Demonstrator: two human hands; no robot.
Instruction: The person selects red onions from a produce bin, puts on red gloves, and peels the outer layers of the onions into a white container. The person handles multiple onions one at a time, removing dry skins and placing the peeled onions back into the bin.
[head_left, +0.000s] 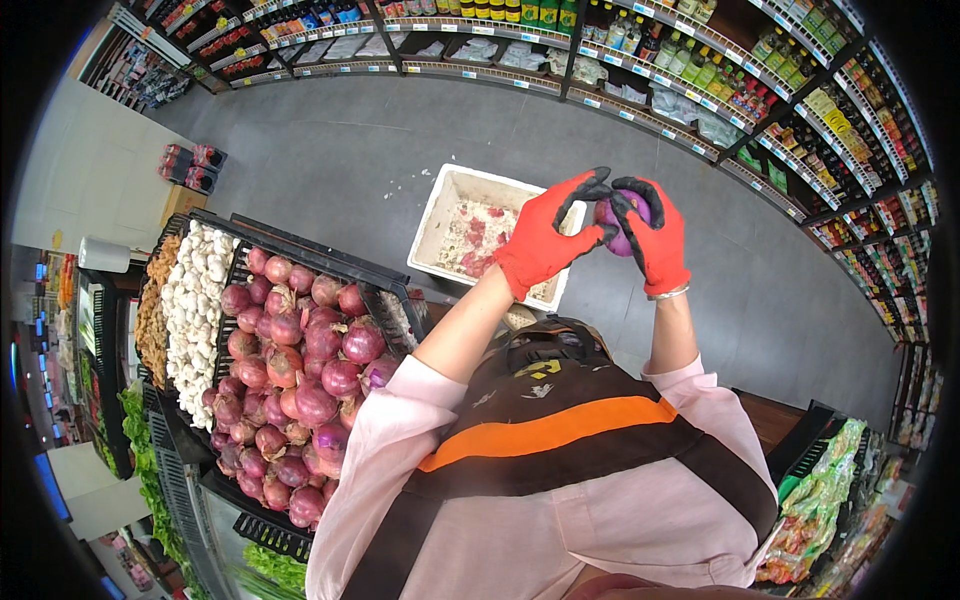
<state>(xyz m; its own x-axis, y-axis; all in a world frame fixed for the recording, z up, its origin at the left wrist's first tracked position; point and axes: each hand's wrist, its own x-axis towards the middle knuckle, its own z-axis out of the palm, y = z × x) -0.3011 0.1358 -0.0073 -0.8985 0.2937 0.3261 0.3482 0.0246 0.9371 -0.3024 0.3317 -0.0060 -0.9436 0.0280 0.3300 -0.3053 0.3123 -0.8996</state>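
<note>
My right hand (654, 232), in a red glove with black fingertips, holds a purple-red onion (627, 222) between thumb and fingers. To its left, my left hand (559, 231) wears a matching glove. Its fingers are apart, and its fingertips reach the onion's left side and the other glove; whether they touch the onion is hard to tell. Under and left of my hands stands a white foam box (442, 196) with pale and reddish scraps inside, partly hidden by my left hand and forearm. A heap of red onions (285, 367) fills a black display crate at the left.
Garlic bulbs (199, 300) and ginger (156, 311) lie beside the onions. The crate's black rim (315, 259) borders the aisle floor (300, 157). Stocked store shelves (675, 52) curve around the far side. Bagged produce (814, 502) sits at lower right, drink packs (191, 166) at upper left.
</note>
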